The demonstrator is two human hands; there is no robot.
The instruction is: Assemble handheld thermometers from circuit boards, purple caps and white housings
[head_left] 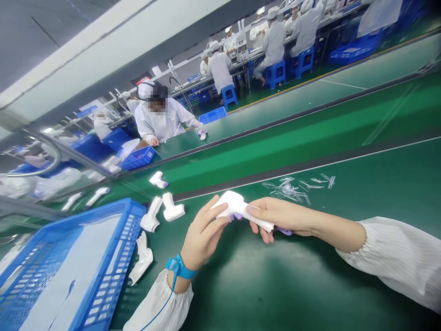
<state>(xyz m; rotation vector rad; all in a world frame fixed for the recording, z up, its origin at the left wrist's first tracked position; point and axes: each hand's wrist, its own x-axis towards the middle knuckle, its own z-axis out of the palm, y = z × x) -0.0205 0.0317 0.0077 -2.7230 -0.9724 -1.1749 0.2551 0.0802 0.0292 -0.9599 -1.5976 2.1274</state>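
Both my hands are on one white gun-shaped plastic housing point(233, 201) with purple parts along its underside. My left hand point(206, 230), wearing a blue corded wrist strap point(182, 268), has its fingers closed round the wide head end. Around the narrow handle end, my right hand point(275, 214) is closed, with a purple piece showing below its fingers. Several similar white housing pieces lie left of my hands, among them an upright-looking one point(173, 208) and a curved half shell point(142, 258). Small clear plastic strips point(289, 189) are scattered beyond my right hand.
A blue crate point(129, 209) lined with white sheets stands at the left on the green table point(275, 285). A green conveyor belt point(258, 147) runs beyond it. Across the belt sits a co-worker in white point(165, 119) near a small blue basket point(138, 158).
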